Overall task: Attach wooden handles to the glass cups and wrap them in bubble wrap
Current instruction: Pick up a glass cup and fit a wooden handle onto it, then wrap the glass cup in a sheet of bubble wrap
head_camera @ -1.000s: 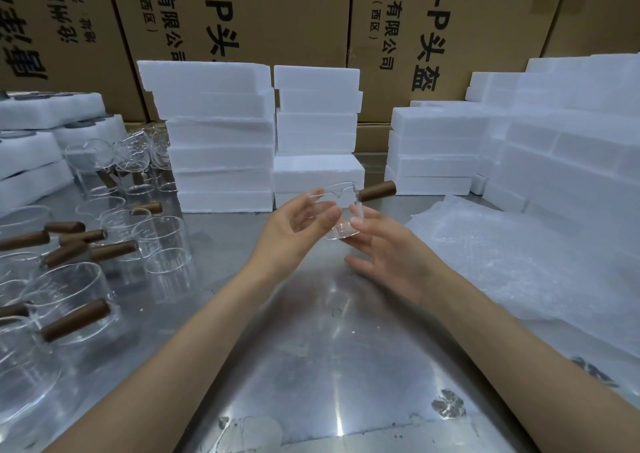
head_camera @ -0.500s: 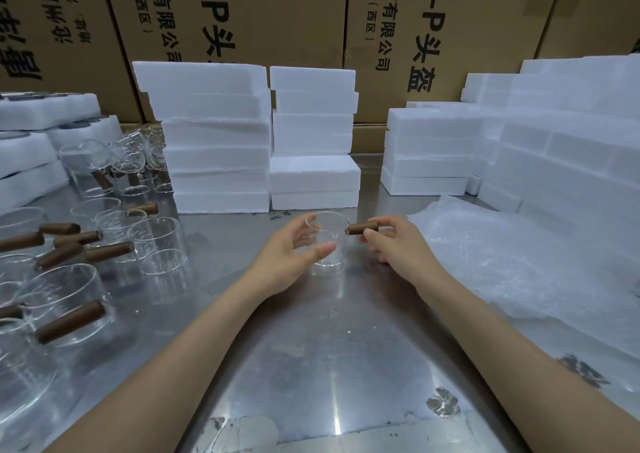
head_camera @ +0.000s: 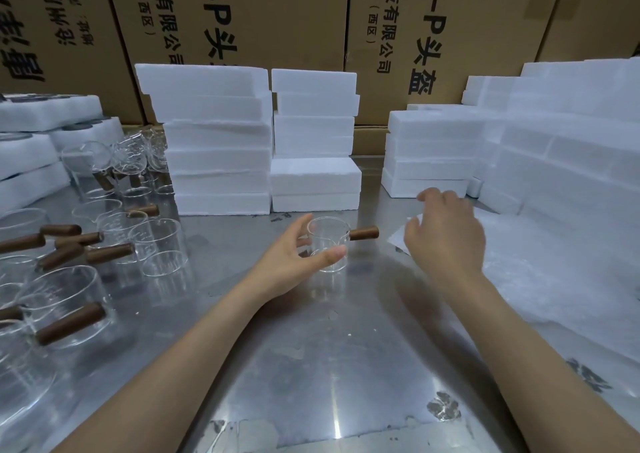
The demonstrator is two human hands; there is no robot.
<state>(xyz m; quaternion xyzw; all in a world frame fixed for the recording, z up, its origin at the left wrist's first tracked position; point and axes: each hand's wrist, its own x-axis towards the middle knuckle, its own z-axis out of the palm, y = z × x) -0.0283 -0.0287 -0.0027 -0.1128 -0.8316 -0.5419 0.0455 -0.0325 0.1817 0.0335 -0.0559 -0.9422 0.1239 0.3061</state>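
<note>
Handle fitted, the glass cup (head_camera: 327,248) stands mid-table, left hand (head_camera: 294,262) loosely cupping it. Right hand (head_camera: 445,234), fingers relaxed and empty, reaches over the bubble wrap (head_camera: 554,279); next, probably, pulling a sheet.

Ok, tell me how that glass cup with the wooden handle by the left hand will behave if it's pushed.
The glass cup looks thin-walled, so probably light and breakable. On the smooth metal table it would likely slide. Its wooden handle sticks out sideways, so a push there may spin it.
</note>
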